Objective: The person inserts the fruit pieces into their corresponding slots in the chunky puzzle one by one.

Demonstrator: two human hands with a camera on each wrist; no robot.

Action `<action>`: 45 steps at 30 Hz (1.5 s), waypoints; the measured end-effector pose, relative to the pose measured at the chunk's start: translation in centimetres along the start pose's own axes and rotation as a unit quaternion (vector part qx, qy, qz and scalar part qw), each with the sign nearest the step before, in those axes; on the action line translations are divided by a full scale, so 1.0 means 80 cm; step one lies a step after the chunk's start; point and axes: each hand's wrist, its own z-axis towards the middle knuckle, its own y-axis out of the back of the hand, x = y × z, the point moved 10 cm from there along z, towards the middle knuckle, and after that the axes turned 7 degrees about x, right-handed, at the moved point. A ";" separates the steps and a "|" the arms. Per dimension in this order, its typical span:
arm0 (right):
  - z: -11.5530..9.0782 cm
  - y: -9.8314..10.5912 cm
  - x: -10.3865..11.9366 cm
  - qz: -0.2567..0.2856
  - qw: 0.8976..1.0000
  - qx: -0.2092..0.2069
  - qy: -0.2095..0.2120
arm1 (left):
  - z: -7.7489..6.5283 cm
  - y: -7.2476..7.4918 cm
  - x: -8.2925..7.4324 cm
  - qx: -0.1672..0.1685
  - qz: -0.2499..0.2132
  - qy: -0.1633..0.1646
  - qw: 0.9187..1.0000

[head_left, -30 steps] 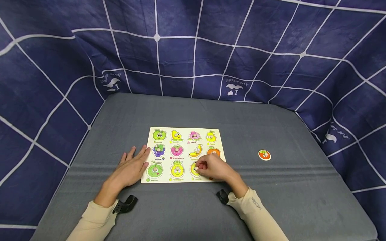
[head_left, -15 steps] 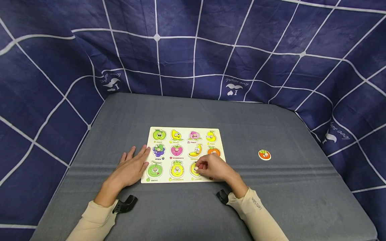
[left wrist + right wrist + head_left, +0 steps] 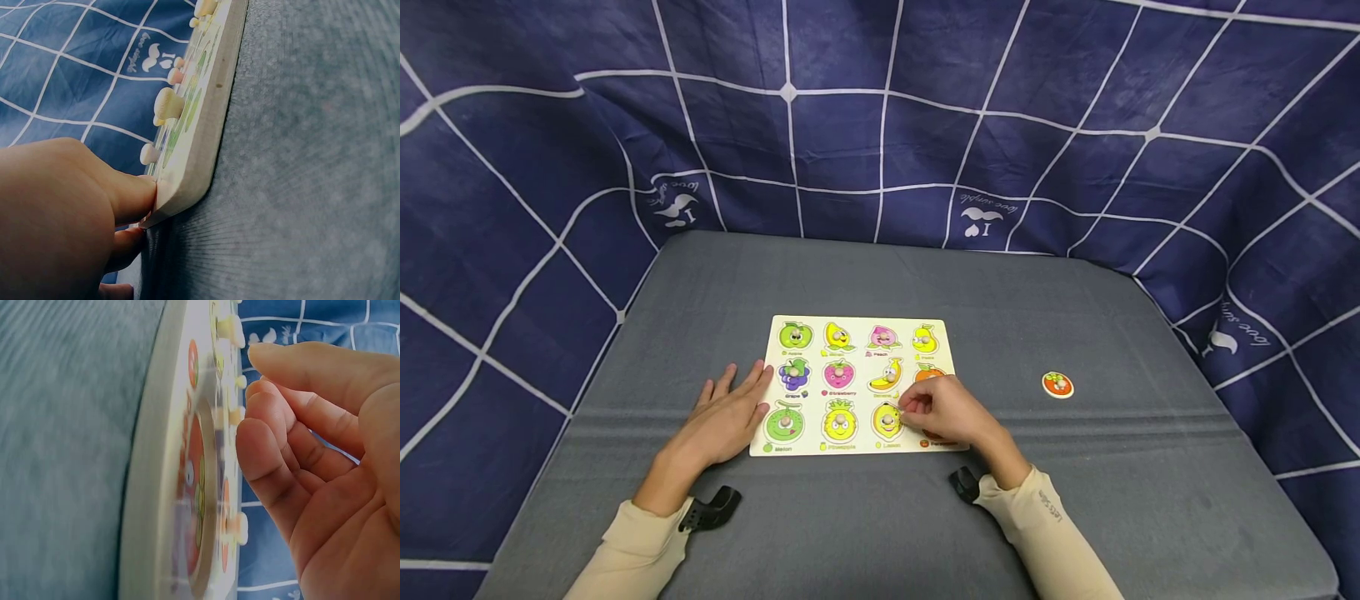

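A wooden knob puzzle board (image 3: 861, 329) with rows of fruit pieces lies flat. My left hand (image 3: 722, 421) rests at its left edge, fingers spread, and the thumb (image 3: 134, 197) touches the board's corner in the left wrist view. My right hand (image 3: 951, 412) hovers over the lower right part, fingers loosely bent and holding nothing, just right of the lemon piece (image 3: 887, 423). The lemon sits in its recess. In the right wrist view, a round recess (image 3: 194, 506) with an orange-red picture shows below the hand; the head view mostly hides it.
A round orange-red knobbed piece (image 3: 1057, 385) lies apart on the grey cloth-covered table (image 3: 1120, 483), right of the board. A dark blue curtain (image 3: 842, 142) with white grid lines borders the table's back and sides.
My right hand has let go of the lemon piece's knob and shifted slightly right, uncovering the whole lemon. The left hand stays where it was.
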 end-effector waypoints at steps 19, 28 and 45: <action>-0.040 0.042 -0.052 0.042 0.996 -0.056 -0.050 | -0.001 0.000 0.000 0.003 0.000 0.000 1.000; -0.064 0.063 -0.082 0.047 0.991 -0.092 -0.089 | 0.000 -0.002 0.001 0.006 -0.001 0.003 1.000; -0.097 0.090 -0.115 0.065 0.984 -0.121 -0.114 | 0.000 0.000 0.000 0.002 -0.001 0.002 1.000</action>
